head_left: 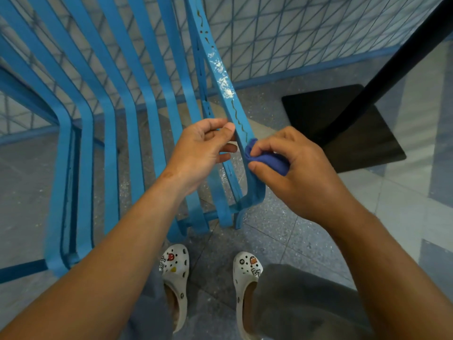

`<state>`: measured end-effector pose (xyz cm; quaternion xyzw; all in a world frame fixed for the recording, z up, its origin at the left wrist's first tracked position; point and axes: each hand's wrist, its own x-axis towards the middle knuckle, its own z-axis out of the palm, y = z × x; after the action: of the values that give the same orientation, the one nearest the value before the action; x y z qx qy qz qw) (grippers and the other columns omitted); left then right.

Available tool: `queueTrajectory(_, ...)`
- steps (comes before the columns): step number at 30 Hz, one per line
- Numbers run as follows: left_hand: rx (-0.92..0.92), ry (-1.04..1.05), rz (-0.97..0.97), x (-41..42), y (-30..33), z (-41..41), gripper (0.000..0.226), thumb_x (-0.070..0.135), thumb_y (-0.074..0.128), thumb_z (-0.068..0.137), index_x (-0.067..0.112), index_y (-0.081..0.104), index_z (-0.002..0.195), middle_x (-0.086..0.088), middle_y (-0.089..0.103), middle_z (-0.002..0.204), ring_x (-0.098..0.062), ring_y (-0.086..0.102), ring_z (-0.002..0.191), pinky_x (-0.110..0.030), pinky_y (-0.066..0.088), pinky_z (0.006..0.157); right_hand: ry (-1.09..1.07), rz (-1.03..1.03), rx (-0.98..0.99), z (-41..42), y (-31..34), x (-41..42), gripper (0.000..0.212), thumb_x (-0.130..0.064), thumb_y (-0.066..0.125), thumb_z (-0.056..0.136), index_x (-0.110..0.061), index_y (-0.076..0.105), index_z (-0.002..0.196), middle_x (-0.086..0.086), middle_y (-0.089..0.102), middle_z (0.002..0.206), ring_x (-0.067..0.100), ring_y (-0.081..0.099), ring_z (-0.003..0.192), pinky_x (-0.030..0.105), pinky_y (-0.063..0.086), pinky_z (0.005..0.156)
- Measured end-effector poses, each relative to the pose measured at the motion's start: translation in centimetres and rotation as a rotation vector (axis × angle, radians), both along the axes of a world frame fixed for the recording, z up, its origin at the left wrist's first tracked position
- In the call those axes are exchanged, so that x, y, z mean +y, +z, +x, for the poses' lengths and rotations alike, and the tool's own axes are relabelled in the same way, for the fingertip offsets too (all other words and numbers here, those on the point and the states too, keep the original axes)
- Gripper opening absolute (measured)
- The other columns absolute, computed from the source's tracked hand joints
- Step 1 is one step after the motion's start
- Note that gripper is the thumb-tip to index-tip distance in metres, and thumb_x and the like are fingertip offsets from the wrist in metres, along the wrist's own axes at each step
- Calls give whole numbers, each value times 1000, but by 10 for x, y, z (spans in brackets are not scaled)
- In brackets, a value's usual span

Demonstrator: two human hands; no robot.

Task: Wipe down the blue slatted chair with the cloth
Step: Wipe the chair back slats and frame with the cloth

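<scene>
I look down on the blue slatted chair [110, 114], which stands on the speckled floor [282, 244] with its back toward a tiled wall [294, 33]. My feet in white clogs [174, 273] stand just beside its front edge.

My left hand [196, 153] pinches the outermost slat [241, 133] on the right side of the chair, thumb on top and fingers curled beneath. I judge this grip is there to steady the thin strip against the pressure of rubbing.

My right hand [294, 165] holds the cloth [267, 159], a dark blue wad, folded between thumb and curled fingers and pressed against the outer face of the same slat, just below the left hand's thumb. Bunching it small suits a narrow surface.

Higher up that slat lies a patch of white splatter [224, 79], with dark squiggles and dots above and below it (not yet reached by the cloth, as far as I can judge). The work appears to be proceeding up the slat toward it.

A black table base [343, 128] stands on the floor to the right, apart from the chair.
</scene>
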<state>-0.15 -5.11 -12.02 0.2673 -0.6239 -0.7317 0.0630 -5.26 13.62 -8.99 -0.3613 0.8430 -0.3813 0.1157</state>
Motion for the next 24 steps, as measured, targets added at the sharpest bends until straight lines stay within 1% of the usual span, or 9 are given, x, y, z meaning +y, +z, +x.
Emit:
queueTrajectory(2,2,-30,-44,-2,1,2,17,22,63,99,17,65,115,1,77,91,-14,72,80,-28,57,74,20,24,-28,-2,2,4,16,-40,66,86,-33,69,100,-11,57,100,8,57,97,38,54,79)
queueTrajectory(5,-7,-55,-79,-2,2,4,19,21,63,99,20,66,118,0,78,96,-15,74,84,-31,56,79,-61,-65,-98,-5,1,2,7,-31,69,92,-29,70,99,-10,61,101,8,61,92,32,56,77)
queueTrajectory(7,-14,-66,-90,-3,1,5,20,21,64,99,21,66,119,0,78,99,-17,74,87,-32,56,81,-163,-66,-37,-9,-1,2,6,-28,69,95,-30,69,101,-10,61,101,8,61,90,33,56,78)
queueTrajectory(10,-17,-69,-89,-4,2,5,21,21,64,99,20,66,120,0,78,99,-18,75,90,-34,58,84,-238,-44,54,-9,0,9,11,-34,66,96,-31,69,107,-12,59,101,6,59,90,38,56,79)
queueTrajectory(13,-16,-64,-80,-5,1,3,20,22,63,99,19,66,119,0,78,98,-17,74,88,-34,56,83,-89,2,88,6,2,7,17,-42,62,91,-31,70,102,-13,58,100,7,58,93,37,56,78)
queueTrajectory(15,-17,-64,-83,-6,0,2,22,22,62,100,17,65,121,-1,78,97,-17,74,87,-34,56,82,-27,29,63,10,1,2,17,-44,61,90,-33,68,99,-12,57,101,7,57,95,38,55,79)
queueTrajectory(18,-20,-73,-86,-7,0,2,22,22,60,101,17,65,123,0,78,99,-19,74,90,-35,58,85,-149,9,39,-6,-1,3,8,-37,65,94,-31,67,100,-13,57,100,5,57,93,39,55,82)
queueTrajectory(21,-21,-89,-82,-8,1,4,22,23,60,101,18,65,122,-1,78,100,-21,74,93,-36,57,87,-231,1,122,-6,-2,9,9,-36,65,95,-30,67,102,-13,57,101,5,57,91,38,55,81)
queueTrajectory(24,-13,-90,-70,-9,1,3,20,24,60,101,18,65,120,0,77,98,-19,74,89,-34,57,83,-27,40,136,15,-2,4,13,-40,62,92,-30,66,100,-11,56,101,6,56,92,34,55,77)
